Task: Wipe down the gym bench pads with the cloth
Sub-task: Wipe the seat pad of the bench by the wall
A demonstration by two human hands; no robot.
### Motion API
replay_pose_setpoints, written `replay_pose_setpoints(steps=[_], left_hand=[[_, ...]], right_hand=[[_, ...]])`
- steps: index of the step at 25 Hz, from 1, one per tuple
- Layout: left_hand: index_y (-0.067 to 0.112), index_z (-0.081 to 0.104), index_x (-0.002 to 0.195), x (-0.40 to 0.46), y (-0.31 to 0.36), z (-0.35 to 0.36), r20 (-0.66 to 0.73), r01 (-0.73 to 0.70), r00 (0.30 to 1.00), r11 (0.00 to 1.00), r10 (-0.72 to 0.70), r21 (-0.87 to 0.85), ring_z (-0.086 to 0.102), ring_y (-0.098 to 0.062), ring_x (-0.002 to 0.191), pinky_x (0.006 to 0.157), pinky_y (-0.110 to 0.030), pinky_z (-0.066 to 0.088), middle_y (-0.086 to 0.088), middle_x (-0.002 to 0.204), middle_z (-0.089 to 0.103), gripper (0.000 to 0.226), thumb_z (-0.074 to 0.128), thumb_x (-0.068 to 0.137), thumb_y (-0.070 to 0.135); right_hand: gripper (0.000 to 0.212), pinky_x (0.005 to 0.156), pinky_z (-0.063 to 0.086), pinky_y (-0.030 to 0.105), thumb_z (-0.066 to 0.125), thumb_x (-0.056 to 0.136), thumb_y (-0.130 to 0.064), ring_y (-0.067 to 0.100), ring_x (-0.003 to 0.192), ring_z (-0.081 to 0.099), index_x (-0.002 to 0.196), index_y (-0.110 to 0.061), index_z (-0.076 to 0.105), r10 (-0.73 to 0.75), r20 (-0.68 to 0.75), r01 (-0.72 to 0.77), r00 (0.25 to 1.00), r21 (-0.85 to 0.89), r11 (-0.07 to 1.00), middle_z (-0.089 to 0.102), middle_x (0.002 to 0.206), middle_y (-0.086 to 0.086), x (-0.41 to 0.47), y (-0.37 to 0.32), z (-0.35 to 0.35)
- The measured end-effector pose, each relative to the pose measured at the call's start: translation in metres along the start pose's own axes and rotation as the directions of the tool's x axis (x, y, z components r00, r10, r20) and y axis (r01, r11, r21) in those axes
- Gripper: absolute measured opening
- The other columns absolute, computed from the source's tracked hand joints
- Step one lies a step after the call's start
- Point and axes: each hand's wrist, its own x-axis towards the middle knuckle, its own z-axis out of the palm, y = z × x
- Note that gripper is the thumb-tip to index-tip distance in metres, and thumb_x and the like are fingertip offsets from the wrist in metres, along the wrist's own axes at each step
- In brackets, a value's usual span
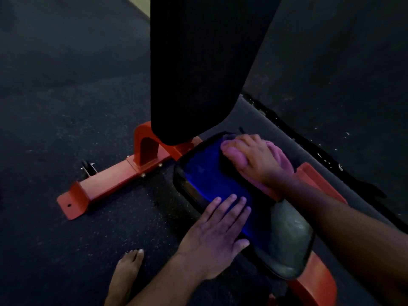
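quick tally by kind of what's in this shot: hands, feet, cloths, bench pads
Hands: 2, left hand flat on the seat, right hand on the cloth
Bare foot: 1
Pink cloth: 1
Bench pads: 2, blue-lit black seat pad and upright black back pad
Total: 6

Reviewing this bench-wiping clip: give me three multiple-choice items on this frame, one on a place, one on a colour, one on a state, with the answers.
1. Where is the cloth?
A. on the floor
B. on the seat pad, under the right hand
C. draped over the back pad

2. What colour is the bench frame?
A. orange-red
B. green
C. white

3. How does the left hand lie?
A. curled in a fist
B. pinching the cloth
C. flat, fingers straight, on the seat pad's near edge

Answers: 1 B, the right hand presses it onto the seat pad; 2 A, its floor bar shows orange-red; 3 C, its fingers lie spread on the pad.
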Motion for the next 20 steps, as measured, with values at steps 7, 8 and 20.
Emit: replay_pose_setpoints(steps=[7, 8, 20], left_hand=[[0.018, 0.034, 0.161, 0.003, -0.002, 0.002, 0.002, -0.002, 1.000, 0.999, 0.002, 0.040, 0.023, -0.024, 0.158, 0.123, -0.046, 0.015, -0.003, 0.170, 0.029, 0.066, 0.028, 0.107, 0.056], [0.018, 0.034, 0.161, 0.003, -0.002, 0.003, 0.002, -0.006, 1.000, 0.998, 0.006, 0.064, 0.023, -0.024, 0.158, 0.124, -0.046, 0.014, -0.003, 0.170, 0.029, 0.067, 0.027, 0.106, 0.056], [0.026, 0.039, 0.157, 0.011, -0.030, -0.122, 0.517, 0.040, 0.855, 0.989, 0.038, -0.139, 0.037, -0.030, 0.149, 0.122, -0.046, 0.032, -0.007, 0.164, 0.037, 0.051, 0.041, 0.110, 0.044]], right_hand=[[0.038, 0.092, 0.041, 0.046, 0.054, 0.093, -0.038, 0.024, 0.109, 0.046, 0.130, -0.028, 0.057, 0.070, -0.018, -0.069, 0.997, 0.035, 0.997, 0.054, 0.128, -0.001, 0.030, -0.041, 0.013], [0.039, 0.092, 0.039, 0.042, 0.054, 0.094, -0.038, 0.021, 0.109, 0.047, 0.131, -0.029, 0.058, -0.004, -0.028, 0.005, 1.000, 0.049, 0.999, 0.056, 0.130, -0.002, 0.012, -0.034, 0.012], [0.045, 0.089, 0.042, 0.047, 0.049, 0.093, -0.050, 0.026, 0.107, 0.047, 0.134, -0.033, 0.056, 0.124, 0.094, -0.126, 0.988, 0.007, 0.992, 0.053, 0.121, -0.002, 0.036, -0.083, -0.010]])
